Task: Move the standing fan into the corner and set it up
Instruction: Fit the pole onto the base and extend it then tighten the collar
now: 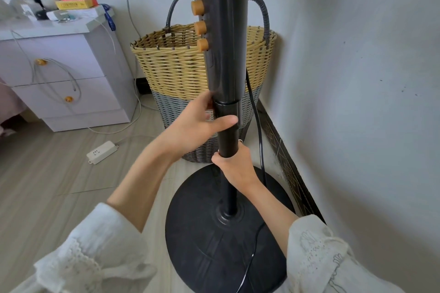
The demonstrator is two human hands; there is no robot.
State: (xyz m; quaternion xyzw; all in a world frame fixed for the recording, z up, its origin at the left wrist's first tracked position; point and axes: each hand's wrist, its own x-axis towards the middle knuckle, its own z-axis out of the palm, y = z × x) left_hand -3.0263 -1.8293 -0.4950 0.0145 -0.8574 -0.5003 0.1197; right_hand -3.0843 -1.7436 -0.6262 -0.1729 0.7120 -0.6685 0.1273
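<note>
The black standing fan's pole (pixel 226 59) rises up the middle of the view, with several tan knobs (pixel 200 27) down its left side. Its round black base (pixel 214 245) rests on the floor near the right wall. My left hand (pixel 202 123) wraps the collar where the thick upper tube meets the thinner lower one. My right hand (pixel 234 164) grips the thin lower tube just below that. The fan's black cord (pixel 258 131) hangs down the right side and trails over the base. The fan head is out of view above.
A woven yellow-and-grey basket (pixel 176 71) stands in the corner right behind the pole. A white bedside cabinet (pixel 64 74) with toys and boxes on top is at left. A white power strip (pixel 102 152) and cable lie on the floor. The wall (pixel 357 102) is close on the right.
</note>
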